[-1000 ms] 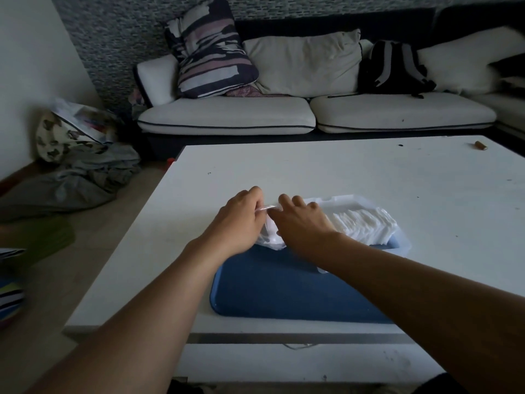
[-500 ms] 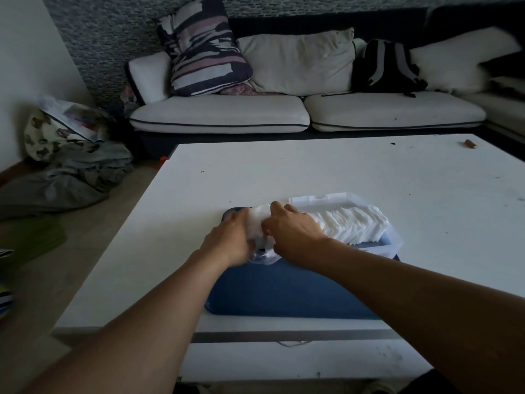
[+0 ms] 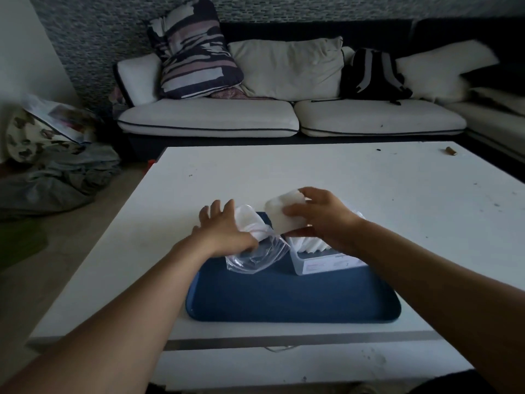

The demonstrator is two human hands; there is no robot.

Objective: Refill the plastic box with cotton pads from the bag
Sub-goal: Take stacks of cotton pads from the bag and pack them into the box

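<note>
A white sofa (image 3: 284, 120) with a striped cushion (image 3: 196, 58) and a dark backpack (image 3: 372, 75) runs along the far wall, and a heap of grey cloth (image 3: 62, 177) lies on the floor to the left. In front of it stands the white bench (image 3: 312, 177), carrying a blue tray (image 3: 284, 297) near its front edge. On the tray's right half sits the clear plastic box (image 3: 326, 260), open at the top, with a fanned row of cotton pads (image 3: 309, 244) showing above its rim. Just left of the box, the clear plastic bag (image 3: 255, 251) is lifted at a tilt over the tray, its lower end crumpled and see-through, a few white pads visible in its upper end. The left hand (image 3: 224, 231) pinches the bag near its middle, the other fingers spread loosely forward. The right hand (image 3: 321, 220) holds a thick stack of cotton pads (image 3: 284, 214) in a narrow grip, thumb under and fingers over; the stack hangs above the box's left end, near the bag's upper end, though contact between them is unclear.
</note>
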